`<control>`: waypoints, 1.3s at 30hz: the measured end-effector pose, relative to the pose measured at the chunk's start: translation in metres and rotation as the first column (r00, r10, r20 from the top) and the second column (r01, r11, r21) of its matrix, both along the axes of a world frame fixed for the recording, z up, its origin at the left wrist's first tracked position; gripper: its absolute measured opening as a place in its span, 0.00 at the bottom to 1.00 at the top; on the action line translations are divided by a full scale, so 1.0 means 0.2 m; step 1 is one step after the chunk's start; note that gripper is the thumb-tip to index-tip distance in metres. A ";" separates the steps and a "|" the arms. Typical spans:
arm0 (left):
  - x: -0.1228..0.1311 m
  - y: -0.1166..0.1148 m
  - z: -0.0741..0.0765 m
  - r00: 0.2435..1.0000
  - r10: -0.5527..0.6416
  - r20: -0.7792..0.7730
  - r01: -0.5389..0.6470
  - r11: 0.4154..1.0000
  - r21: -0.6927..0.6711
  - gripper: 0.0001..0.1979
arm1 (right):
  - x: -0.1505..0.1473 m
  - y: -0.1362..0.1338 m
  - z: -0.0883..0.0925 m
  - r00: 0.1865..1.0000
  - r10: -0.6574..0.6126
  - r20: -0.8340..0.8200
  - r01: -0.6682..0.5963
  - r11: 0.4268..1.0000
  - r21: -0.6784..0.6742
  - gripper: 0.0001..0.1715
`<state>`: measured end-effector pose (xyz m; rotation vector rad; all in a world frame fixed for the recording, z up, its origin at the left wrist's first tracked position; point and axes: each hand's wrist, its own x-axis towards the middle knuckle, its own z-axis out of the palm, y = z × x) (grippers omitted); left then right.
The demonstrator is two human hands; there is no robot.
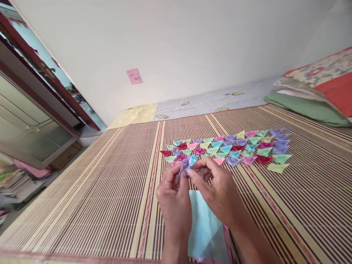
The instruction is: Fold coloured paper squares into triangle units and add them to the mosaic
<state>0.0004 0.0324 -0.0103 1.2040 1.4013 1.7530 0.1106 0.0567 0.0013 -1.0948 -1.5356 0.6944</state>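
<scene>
Between the fingertips of both hands is a small folded purple paper piece (186, 164). My left hand (174, 190) pinches its left side, and my right hand (213, 183) pinches its right side. Beyond the hands, several rows of folded paper pieces (212, 150) in purple, green, pink, red, blue and yellow lie on the striped mat (123, 190); the hands hide part of the nearest row. Under my wrists lies a light blue sheet of paper (205, 227), with a pink edge showing beneath it.
A folded green cloth (305, 108) and a red floral pillow (332, 80) lie at the right. Patterned fabric (203, 102) runs along the wall, which bears a pink note (134, 76). At the left stand a glass-panelled door (27, 121) and a stack of papers (19, 183).
</scene>
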 end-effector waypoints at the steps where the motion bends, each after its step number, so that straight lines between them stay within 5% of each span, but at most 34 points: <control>1: 0.00 0.00 0.00 1.000 -0.012 0.012 0.012 1.000 -0.003 0.08 | 0.00 0.00 0.00 1.000 -0.010 0.015 0.010 1.000 0.004 0.07; 8: 0.01 -0.02 0.04 0.990 -0.130 0.050 0.132 0.990 -0.046 0.10 | 0.00 0.01 -0.01 0.987 -0.152 0.052 0.139 0.969 0.206 0.08; 15: -0.05 -0.03 0.07 0.954 -0.137 -0.267 0.153 0.987 0.039 0.12 | 0.04 0.03 -0.02 0.989 -0.112 0.096 0.083 0.961 0.263 0.07; 25: -0.05 -0.02 0.03 0.980 -0.195 0.039 0.196 0.980 -0.014 0.13 | 0.05 0.01 0.00 0.980 -0.023 0.196 -0.060 0.912 0.406 0.14; 32: -0.06 -0.02 0.03 0.983 -0.175 0.056 0.174 0.985 0.017 0.13 | 0.03 0.00 0.00 0.969 0.029 0.244 -0.117 0.927 0.355 0.02; 39: -0.07 -0.02 0.04 0.970 -0.072 -0.234 0.083 0.996 0.041 0.11 | 0.01 0.01 -0.02 0.962 -0.093 0.255 -0.034 0.890 0.454 0.07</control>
